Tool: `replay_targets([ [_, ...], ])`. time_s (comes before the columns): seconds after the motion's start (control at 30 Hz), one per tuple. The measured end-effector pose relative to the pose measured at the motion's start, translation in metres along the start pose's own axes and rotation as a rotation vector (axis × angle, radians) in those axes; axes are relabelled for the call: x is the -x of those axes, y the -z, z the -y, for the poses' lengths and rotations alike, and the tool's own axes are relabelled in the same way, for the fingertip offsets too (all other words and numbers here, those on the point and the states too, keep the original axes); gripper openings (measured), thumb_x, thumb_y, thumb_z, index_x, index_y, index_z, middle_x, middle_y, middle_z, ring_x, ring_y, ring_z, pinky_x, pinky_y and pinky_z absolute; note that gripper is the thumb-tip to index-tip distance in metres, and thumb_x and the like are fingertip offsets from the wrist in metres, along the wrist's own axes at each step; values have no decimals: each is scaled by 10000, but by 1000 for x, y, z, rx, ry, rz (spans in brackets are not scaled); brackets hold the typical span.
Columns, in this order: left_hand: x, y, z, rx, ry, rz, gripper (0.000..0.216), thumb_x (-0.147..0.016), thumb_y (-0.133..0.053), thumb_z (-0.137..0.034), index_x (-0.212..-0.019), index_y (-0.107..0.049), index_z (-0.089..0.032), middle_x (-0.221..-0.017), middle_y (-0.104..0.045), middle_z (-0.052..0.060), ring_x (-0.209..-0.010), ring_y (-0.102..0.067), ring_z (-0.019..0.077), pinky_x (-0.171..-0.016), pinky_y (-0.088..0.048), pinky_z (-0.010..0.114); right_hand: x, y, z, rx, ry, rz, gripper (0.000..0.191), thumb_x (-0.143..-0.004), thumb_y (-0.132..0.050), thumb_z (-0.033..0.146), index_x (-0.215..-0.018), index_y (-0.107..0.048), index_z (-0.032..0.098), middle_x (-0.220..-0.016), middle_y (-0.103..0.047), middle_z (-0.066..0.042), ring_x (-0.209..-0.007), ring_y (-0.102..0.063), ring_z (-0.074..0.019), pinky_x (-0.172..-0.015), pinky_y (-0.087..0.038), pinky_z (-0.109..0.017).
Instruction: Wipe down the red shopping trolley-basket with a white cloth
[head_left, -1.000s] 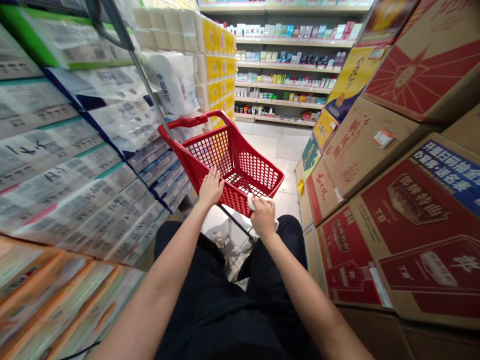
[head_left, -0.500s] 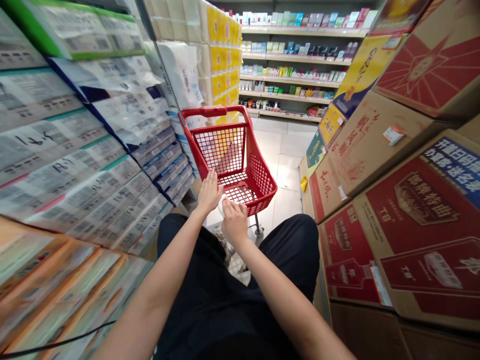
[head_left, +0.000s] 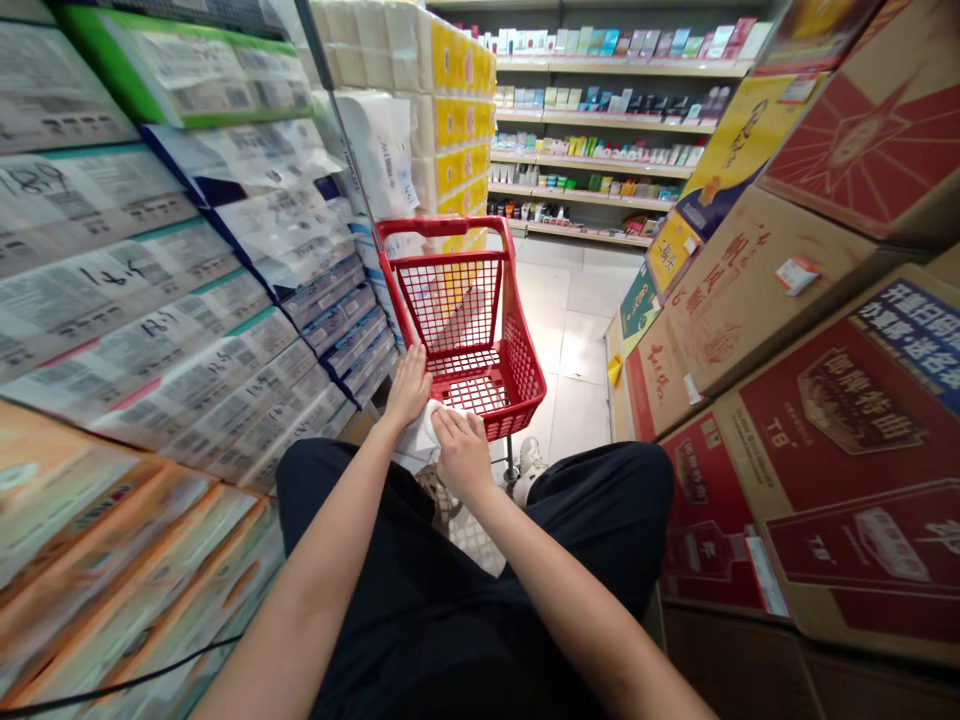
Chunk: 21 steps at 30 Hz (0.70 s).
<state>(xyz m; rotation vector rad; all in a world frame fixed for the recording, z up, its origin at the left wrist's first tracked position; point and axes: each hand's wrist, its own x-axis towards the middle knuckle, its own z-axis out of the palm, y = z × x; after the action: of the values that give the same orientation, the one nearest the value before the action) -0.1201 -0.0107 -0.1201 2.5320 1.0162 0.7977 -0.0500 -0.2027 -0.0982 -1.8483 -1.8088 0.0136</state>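
In front of my knees stands a small red plastic shopping cart [head_left: 525, 350] with a grid basket. My left hand [head_left: 409, 385] lies on the basket's near left corner, fingers stretched out along the rim. A crumpled white cloth or tissue [head_left: 430, 422] is pressed against the near edge of the basket. My right hand [head_left: 463, 452] is closed over it, and the palm side is hidden. Inside, the basket shows its bare grid floor. A pale shoe [head_left: 529, 466] shows beside the cart's leg.
Stacked packs with handwritten prices [head_left: 150, 290] wall the left side. Yellow and white paper packs [head_left: 450, 120] rise behind the cart. Cardboard cartons [head_left: 750, 290] line the right. Shelves of small goods [head_left: 600, 115] stand at the back. A thin metal pole [head_left: 345, 140] slants up from the cart.
My right hand and the white cloth have moved slightly left and down along the basket edge. My left hand has shifted a little left. My knees are wider apart, and a shoe has come into view.
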Motion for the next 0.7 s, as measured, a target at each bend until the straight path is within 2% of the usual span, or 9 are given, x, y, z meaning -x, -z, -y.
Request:
replay_targets([
  [0.17,11,8,-3,-8,-8,1,586,-969,-300,-298,-1529,-192,-162,-1602,-218,107,-1490,-153,223,-1204,-173,499,13,-10,-6,23,61,-52,544,-883,-447,169,-1427,-428,158,-1465,-489,-92,-1374,-380,-181,-1180,-102,-398],
  [0.27,28,10,-16,-38,-5,-54,538,-998,-256,-312,-1516,-245,-166,-1587,-269,101,-1482,-193,205,-1202,-208,462,29,-6,-27,65,134,-86,547,-887,-437,145,-1431,-432,193,-1455,-503,-72,-1380,-387,-166,-1198,-33,-408],
  [0.33,48,13,-29,-57,-48,-44,527,-1011,-250,-325,-1519,-238,-189,-1586,-276,83,-1478,-211,196,-1197,-229,457,39,3,-48,104,151,-110,558,-881,-431,124,-1431,-436,218,-1443,-518,-57,-1379,-399,-163,-1204,-21,-427],
  [0.47,96,18,-55,-128,-173,16,515,-1008,-299,-287,-1519,-250,-237,-1568,-319,44,-1470,-237,192,-1183,-280,439,50,30,-101,182,69,-179,559,-865,-402,76,-1389,-495,249,-1402,-561,-33,-1361,-437,-150,-1201,-81,-420],
  [0.57,125,19,-67,-147,-216,-21,542,-988,-357,-249,-1520,-254,-243,-1534,-384,52,-1447,-298,204,-1165,-321,434,51,48,-134,239,-8,-209,593,-827,-390,42,-1355,-538,268,-1363,-596,-19,-1341,-468,-147,-1188,-140,-401],
  [0.63,135,19,-71,-161,-208,-38,573,-973,-377,-212,-1526,-234,-244,-1535,-379,55,-1438,-318,211,-1160,-332,435,49,53,-144,248,-54,-216,626,-792,-387,28,-1344,-549,275,-1356,-602,-9,-1335,-477,-149,-1178,-167,-400],
  [0.7,140,17,-72,-168,-198,-42,609,-956,-384,-171,-1534,-205,-241,-1542,-364,55,-1438,-316,211,-1161,-333,429,47,50,-137,239,-132,-246,644,-766,-382,21,-1340,-552,260,-1369,-590,-13,-1337,-476,-156,-1170,-180,-409],
])
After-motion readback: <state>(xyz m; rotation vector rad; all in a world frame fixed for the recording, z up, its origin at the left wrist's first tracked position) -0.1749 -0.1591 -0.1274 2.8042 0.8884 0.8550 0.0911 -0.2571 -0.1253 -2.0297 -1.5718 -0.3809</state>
